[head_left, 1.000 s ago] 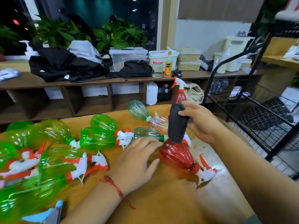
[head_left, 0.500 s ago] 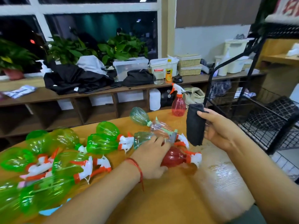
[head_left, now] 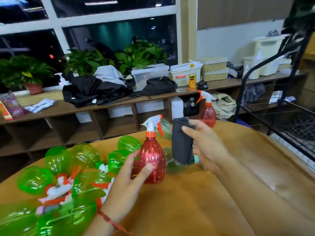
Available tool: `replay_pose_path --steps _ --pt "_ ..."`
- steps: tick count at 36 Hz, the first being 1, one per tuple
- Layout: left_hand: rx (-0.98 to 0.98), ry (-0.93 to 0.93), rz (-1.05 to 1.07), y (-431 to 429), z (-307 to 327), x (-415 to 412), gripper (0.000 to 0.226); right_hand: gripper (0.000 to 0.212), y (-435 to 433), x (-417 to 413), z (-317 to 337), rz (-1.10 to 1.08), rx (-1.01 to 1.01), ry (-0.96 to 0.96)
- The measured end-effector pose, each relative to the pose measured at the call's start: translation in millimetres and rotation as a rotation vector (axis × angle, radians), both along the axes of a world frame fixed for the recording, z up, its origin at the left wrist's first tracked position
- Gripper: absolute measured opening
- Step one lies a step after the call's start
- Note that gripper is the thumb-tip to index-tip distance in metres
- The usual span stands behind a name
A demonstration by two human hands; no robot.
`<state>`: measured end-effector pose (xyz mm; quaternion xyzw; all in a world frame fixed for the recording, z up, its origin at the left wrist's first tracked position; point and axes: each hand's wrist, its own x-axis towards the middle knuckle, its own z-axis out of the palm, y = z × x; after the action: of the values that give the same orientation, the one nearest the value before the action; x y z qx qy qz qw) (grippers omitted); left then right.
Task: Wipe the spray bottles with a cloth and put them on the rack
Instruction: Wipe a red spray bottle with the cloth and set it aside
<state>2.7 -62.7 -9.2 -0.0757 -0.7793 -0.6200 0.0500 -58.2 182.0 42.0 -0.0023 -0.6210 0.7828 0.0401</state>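
At the table, left fingers grip upright red bottle, right fingers pinch cloth.

Covered bottle, smeared edges
The dark cloth hides much of a pale bottle behind it; green bottles lower left are smeared and cropped; the rack runs off right.

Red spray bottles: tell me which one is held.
The nearer red bottle, upright, gripped by the left hand. The other red bottle stands untouched at the far edge of the table, beyond the right hand holding the cloth.
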Motion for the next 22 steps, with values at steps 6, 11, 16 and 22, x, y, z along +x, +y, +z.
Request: replay_pose_path --steps 6,11,16,22 --pt "0.071 0.011 -0.005 1 -10 -12 0.076 0.019 -43 -4 -23 -0.029 0.11 0.171" --pt "0.093 0.026 0.027 3 -19 -12 0.076 0.032 -55 8 -42 -0.002 0.243 0.318" --pt "-0.008 0.038 -0.003 0 -20 2 0.082 0.032 -57 16 -55 0.027 0.282 0.364" --pt "-0.183 0.056 -0.037 -3 -25 3 0.124 0.04 -57 25 -53 0.092 0.231 0.358"
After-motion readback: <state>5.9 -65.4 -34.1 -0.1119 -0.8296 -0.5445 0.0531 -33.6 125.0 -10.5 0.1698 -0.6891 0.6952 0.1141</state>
